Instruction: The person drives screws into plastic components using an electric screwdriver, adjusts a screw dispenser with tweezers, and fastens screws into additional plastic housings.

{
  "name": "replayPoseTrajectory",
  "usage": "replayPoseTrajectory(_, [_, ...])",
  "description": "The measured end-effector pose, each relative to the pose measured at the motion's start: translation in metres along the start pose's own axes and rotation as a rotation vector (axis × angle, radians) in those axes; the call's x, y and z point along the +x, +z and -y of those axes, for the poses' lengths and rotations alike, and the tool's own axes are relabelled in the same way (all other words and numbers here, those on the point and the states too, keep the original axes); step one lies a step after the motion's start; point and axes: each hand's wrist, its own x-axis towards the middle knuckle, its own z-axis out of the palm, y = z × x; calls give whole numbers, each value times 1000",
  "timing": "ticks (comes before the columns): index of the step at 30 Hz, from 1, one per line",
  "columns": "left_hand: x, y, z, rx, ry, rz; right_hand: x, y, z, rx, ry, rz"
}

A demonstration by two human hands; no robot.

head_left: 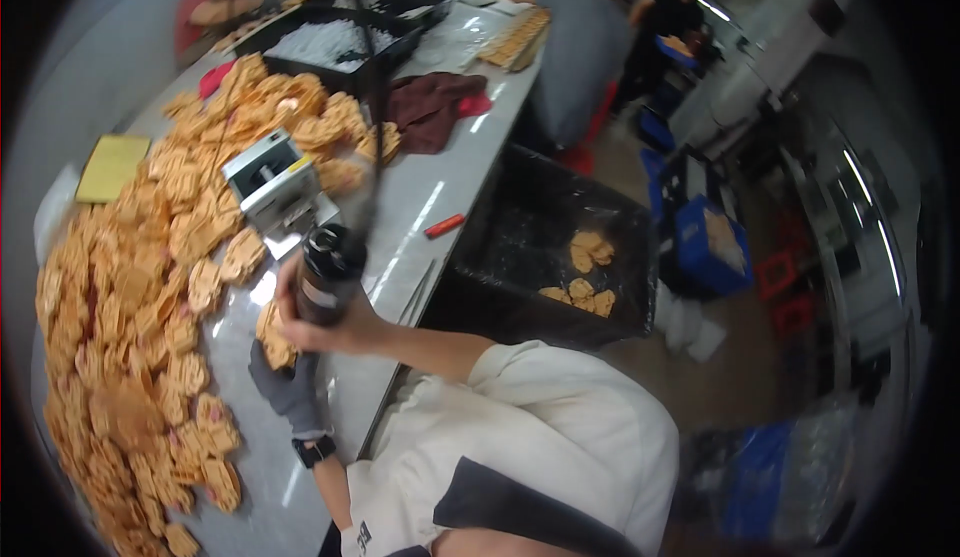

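Head: right grip (332, 333) around tool (333, 265).

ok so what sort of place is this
Probably a small factory or assembly workshop: matching orange pieces are heaped along a long table, a plastic-lined black bin beside it holds a few more, and a person in a grey top is further along the table.

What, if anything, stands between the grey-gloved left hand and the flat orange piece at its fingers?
Nothing visible: the grey-gloved left hand meets the flat orange piece. The right hand, around a black cylindrical tool, hides part of the piece; whether they touch is unclear.
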Motion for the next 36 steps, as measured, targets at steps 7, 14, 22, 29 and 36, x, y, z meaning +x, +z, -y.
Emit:
replayPoseTrajectory(7, [12, 23, -50, -405, -245, 6, 11, 24, 183, 128, -832, 634])
replayPoseTrajectory(14, [16, -17, -37, 322, 115, 92, 81, 24, 163, 202, -785, 776])
replayPoseTrajectory(22, [18, -19, -74, 34, -19, 43, 128, 38, 111, 412, -727, 810])
replayPoseTrajectory(29, [10, -8, -31, 49, 101, -4, 151, 42, 76, 572, -702, 767])
replayPoseTrajectory(36, [16, -8, -24, 9, 145, 34, 167, -13, 73, 513, -674, 654])
